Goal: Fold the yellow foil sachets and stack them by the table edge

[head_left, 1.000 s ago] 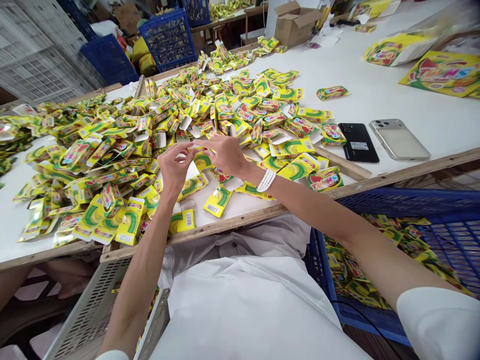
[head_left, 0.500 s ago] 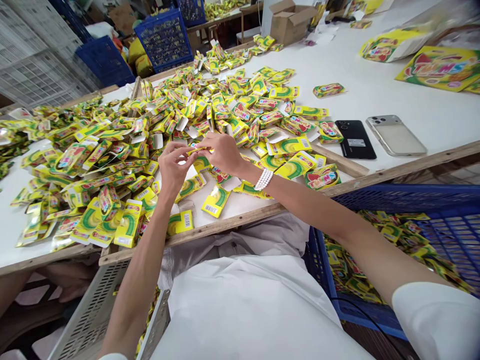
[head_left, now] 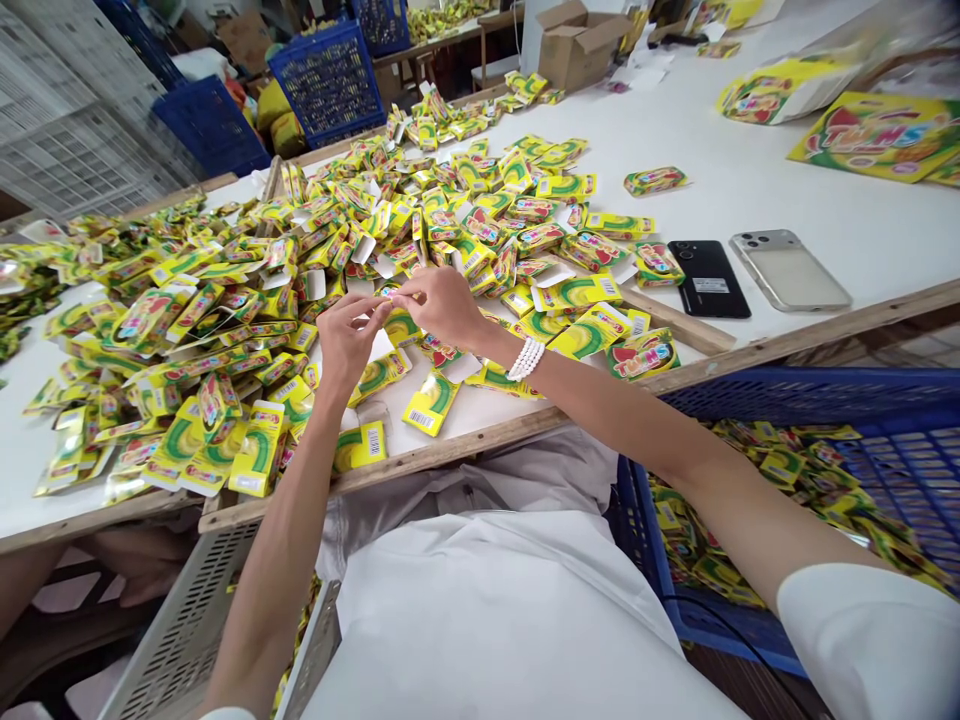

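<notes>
A big heap of flat yellow-green packets point(head_left: 247, 280) covers the white table point(head_left: 750, 190). My left hand point(head_left: 346, 340) and my right hand point(head_left: 444, 302) meet above the heap's near edge, fingertips pinched together on one small yellow packet point(head_left: 390, 296) held between them. A white bead bracelet point(head_left: 527, 357) sits on my right wrist. More loose packets lie just below the hands, near the wooden table edge point(head_left: 450, 450).
Two phones, one black point(head_left: 709, 278) and one silver point(head_left: 789, 270), lie right of the heap. A blue crate point(head_left: 825, 400) holding packets stands at my right, a grey crate point(head_left: 180, 620) at my left. Blue crates point(head_left: 330, 75) and a cardboard box point(head_left: 574, 40) stand beyond the table.
Both hands' fingers have closed together from a looser spread into a pinch on the small packet. Their place over the heap is almost the same.
</notes>
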A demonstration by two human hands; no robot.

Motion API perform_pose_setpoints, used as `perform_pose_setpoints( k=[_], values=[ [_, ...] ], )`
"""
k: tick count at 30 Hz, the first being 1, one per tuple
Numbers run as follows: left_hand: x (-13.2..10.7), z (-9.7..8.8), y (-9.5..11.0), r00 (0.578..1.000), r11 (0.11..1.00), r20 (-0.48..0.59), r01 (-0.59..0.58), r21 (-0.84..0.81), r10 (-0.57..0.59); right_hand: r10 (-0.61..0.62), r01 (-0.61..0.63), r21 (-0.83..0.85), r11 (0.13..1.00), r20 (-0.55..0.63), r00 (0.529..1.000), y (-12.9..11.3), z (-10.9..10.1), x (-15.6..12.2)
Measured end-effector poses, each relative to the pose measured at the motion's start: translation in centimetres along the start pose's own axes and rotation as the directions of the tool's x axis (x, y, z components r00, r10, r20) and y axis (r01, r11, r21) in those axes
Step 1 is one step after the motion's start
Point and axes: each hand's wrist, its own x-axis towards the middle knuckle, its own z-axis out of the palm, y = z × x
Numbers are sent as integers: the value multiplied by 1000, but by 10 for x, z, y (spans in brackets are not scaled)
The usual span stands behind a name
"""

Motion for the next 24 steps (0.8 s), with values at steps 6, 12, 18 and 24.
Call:
perform_pose_setpoints(
  k=[6,12,18,24],
  values=[
    [0,0,3,999,999,-39,27,-18,-27,84,-80,156,985,-20,996,2,-1,0],
    [1,1,-3,982,964,28,187,-190,-185,182,-160,299,941,-49,982,6,5,4],
    [3,-1,-7,922,866,126,386,-317,-365,184,-156,364,918,-43,982,10,10,5],
    [1,-2,-6,887,815,213,461,-352,-410,195,-228,459,859,118,974,13,6,7]
  ],
)
